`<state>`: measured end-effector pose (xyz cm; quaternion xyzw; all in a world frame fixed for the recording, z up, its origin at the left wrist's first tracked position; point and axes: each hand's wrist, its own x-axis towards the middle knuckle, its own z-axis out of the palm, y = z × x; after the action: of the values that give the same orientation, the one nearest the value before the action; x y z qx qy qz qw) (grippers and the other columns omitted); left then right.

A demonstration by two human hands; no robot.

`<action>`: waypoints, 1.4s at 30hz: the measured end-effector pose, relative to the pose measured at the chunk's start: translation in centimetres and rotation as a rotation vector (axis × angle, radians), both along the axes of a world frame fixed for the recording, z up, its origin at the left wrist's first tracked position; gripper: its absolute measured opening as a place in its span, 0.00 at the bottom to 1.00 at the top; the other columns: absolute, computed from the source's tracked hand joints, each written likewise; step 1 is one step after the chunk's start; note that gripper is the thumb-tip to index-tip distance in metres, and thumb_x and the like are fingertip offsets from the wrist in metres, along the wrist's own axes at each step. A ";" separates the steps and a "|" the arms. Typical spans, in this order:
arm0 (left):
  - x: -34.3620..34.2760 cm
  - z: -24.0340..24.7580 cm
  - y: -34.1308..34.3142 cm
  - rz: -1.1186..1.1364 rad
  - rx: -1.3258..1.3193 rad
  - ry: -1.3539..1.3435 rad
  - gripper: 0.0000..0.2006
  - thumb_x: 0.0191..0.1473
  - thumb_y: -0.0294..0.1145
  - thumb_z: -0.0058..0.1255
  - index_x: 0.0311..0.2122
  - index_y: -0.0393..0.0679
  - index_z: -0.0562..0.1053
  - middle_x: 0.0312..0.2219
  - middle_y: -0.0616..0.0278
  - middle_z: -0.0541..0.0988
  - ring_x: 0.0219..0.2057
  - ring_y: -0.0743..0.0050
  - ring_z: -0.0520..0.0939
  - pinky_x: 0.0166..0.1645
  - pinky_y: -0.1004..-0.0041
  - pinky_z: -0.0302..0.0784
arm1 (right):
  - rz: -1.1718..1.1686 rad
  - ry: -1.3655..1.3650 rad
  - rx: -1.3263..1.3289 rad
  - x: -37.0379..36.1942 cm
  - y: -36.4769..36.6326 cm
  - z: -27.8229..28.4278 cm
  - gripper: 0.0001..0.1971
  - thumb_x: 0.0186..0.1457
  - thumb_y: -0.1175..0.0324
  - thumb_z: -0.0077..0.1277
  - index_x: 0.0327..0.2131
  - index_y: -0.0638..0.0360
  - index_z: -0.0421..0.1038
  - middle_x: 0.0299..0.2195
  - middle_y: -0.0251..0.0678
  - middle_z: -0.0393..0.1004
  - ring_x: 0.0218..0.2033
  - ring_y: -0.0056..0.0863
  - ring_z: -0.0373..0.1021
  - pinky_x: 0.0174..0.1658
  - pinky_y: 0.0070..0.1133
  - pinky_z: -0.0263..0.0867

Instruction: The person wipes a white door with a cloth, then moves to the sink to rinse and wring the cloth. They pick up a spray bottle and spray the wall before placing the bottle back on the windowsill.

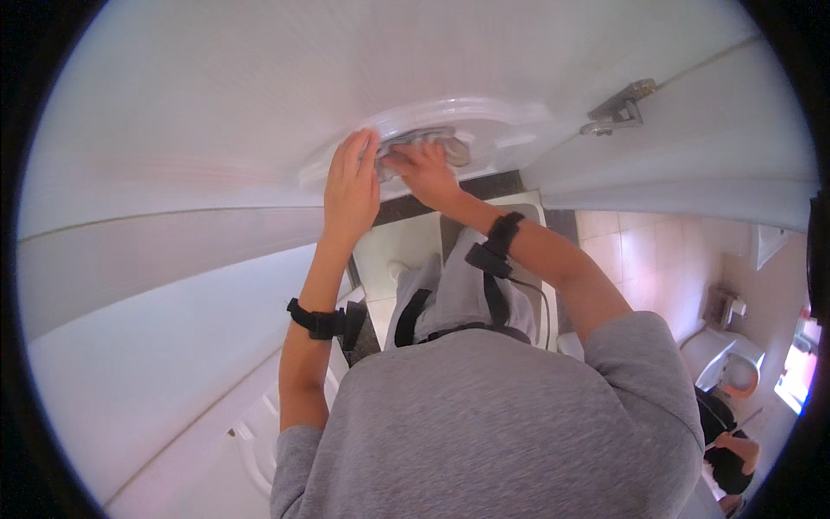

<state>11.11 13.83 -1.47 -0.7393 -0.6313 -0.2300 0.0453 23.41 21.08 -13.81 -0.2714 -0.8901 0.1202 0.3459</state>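
My right hand presses a crumpled grey cloth against the raised, curved moulding of a white panel that looks like a door. Its fingers are bent over the cloth, and part of the cloth is hidden beneath them. Just to the left, my left hand rests against the same panel. The fingers there are stretched out and held fairly straight, touching or almost touching the cloth's left edge.
A metal lever handle sticks out at the panel's right side. Below lies a light tiled floor with dark strips. Far to the right stand a white toilet and another person in dark clothing.
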 end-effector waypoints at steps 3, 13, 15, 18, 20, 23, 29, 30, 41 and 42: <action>-0.7 -0.1 0.1 -0.015 -0.083 -0.037 0.26 0.43 0.17 0.40 0.51 0.43 0.62 0.50 0.54 0.61 0.51 0.53 0.62 0.54 0.63 0.58 | 0.156 -0.225 0.051 -3.3 -0.8 -2.2 0.16 0.45 0.71 0.40 0.41 0.52 0.68 0.45 0.34 0.60 0.44 0.36 0.54 0.48 0.30 0.51; -0.5 0.1 0.4 0.040 -0.010 -0.034 0.27 0.37 0.14 0.42 0.48 0.42 0.65 0.48 0.56 0.63 0.49 0.55 0.64 0.51 0.64 0.62 | 0.318 -0.332 0.206 -3.4 0.4 -4.5 0.22 0.46 0.68 0.40 0.49 0.47 0.61 0.49 0.33 0.58 0.48 0.36 0.54 0.47 0.30 0.53; -0.5 0.0 0.3 0.069 -0.008 -0.051 0.27 0.37 0.13 0.41 0.48 0.43 0.65 0.48 0.56 0.63 0.49 0.55 0.64 0.52 0.65 0.61 | 0.255 -0.221 0.235 -1.0 1.3 -2.7 0.22 0.46 0.68 0.40 0.48 0.43 0.62 0.49 0.31 0.59 0.46 0.36 0.57 0.46 0.30 0.54; -0.4 -0.3 0.2 0.098 -0.001 -0.083 0.28 0.37 0.12 0.39 0.48 0.43 0.65 0.48 0.56 0.63 0.50 0.55 0.63 0.52 0.65 0.61 | 0.143 -0.240 0.304 3.7 3.1 -0.9 0.21 0.45 0.70 0.42 0.46 0.40 0.64 0.48 0.30 0.60 0.42 0.36 0.60 0.42 0.32 0.56; -0.4 -0.4 0.0 0.117 0.003 -0.079 0.28 0.37 0.11 0.38 0.48 0.43 0.64 0.48 0.56 0.62 0.50 0.55 0.63 0.52 0.65 0.61 | 0.066 -0.291 0.284 6.5 3.9 -1.1 0.21 0.44 0.71 0.43 0.45 0.40 0.64 0.47 0.31 0.60 0.41 0.37 0.60 0.42 0.33 0.55; -0.5 -0.6 -0.1 0.135 0.002 -0.060 0.29 0.37 0.10 0.37 0.49 0.44 0.63 0.49 0.56 0.61 0.51 0.55 0.62 0.53 0.65 0.59 | -0.050 -0.378 0.139 9.6 4.6 -3.6 0.21 0.44 0.72 0.45 0.45 0.40 0.64 0.46 0.32 0.60 0.42 0.38 0.59 0.43 0.34 0.54; -0.6 -0.7 -0.1 0.137 0.018 -0.072 0.30 0.35 0.09 0.37 0.48 0.44 0.64 0.49 0.57 0.61 0.50 0.54 0.62 0.52 0.65 0.60 | -0.317 -0.123 -0.478 10.5 3.9 -8.5 0.16 0.43 0.69 0.49 0.40 0.50 0.68 0.41 0.37 0.63 0.42 0.41 0.59 0.42 0.34 0.58; -0.5 -0.7 -0.1 0.142 0.009 -0.088 0.30 0.35 0.09 0.36 0.49 0.44 0.64 0.49 0.57 0.61 0.50 0.54 0.62 0.52 0.65 0.61 | -0.340 0.005 -0.686 10.1 3.7 -8.7 0.14 0.44 0.66 0.52 0.36 0.57 0.69 0.36 0.38 0.66 0.39 0.37 0.62 0.42 0.31 0.59; 0.0 -0.6 -0.7 0.095 -0.060 -0.101 0.33 0.35 0.09 0.35 0.51 0.45 0.62 0.50 0.56 0.60 0.51 0.54 0.61 0.52 0.66 0.62 | -0.368 1.205 -2.041 0.5 1.5 -5.4 0.13 0.52 0.62 0.45 0.41 0.51 0.61 0.38 0.30 0.64 0.41 0.27 0.60 0.42 0.34 0.58; 0.0 -0.7 -0.6 0.096 -0.053 -0.095 0.33 0.35 0.09 0.36 0.51 0.45 0.62 0.50 0.56 0.60 0.51 0.54 0.61 0.52 0.65 0.61 | -0.387 1.145 -2.011 0.3 1.2 -5.3 0.15 0.52 0.62 0.44 0.45 0.48 0.60 0.42 0.30 0.63 0.45 0.28 0.59 0.44 0.35 0.58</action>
<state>11.16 13.18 -2.15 -0.6972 -0.6734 -0.2457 0.0065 23.71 22.30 -19.14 -0.4597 -0.0527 0.8194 0.3383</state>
